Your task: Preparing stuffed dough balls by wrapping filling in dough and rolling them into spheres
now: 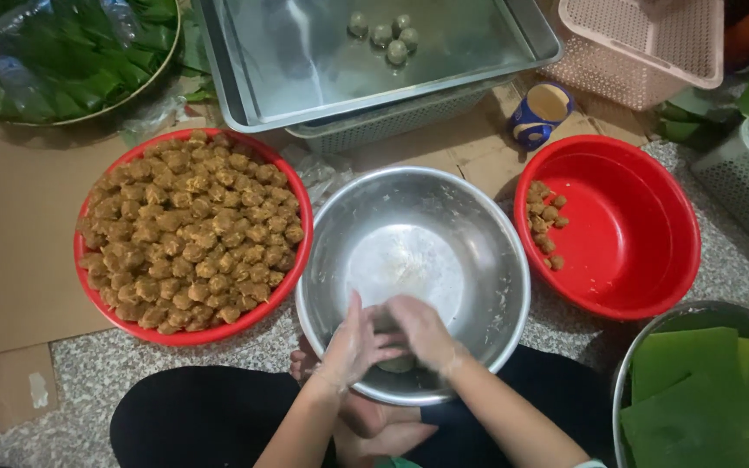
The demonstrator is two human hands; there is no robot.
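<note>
Both hands, the left hand point(353, 342) and the right hand point(422, 329), are pressing together over the near rim of a round steel bowl point(478, 234). Their fingers are closing around a small pale dough lump point(396, 365); its long axis is hidden. Beside it, bumpy brown filling balls point(188, 230) are filling a red plastic basin point(88, 277).

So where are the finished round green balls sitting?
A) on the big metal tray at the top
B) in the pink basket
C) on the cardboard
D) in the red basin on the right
A: four small greenish balls lie together on the metal tray, while the right red basin holds only a few brown lumps.
</note>
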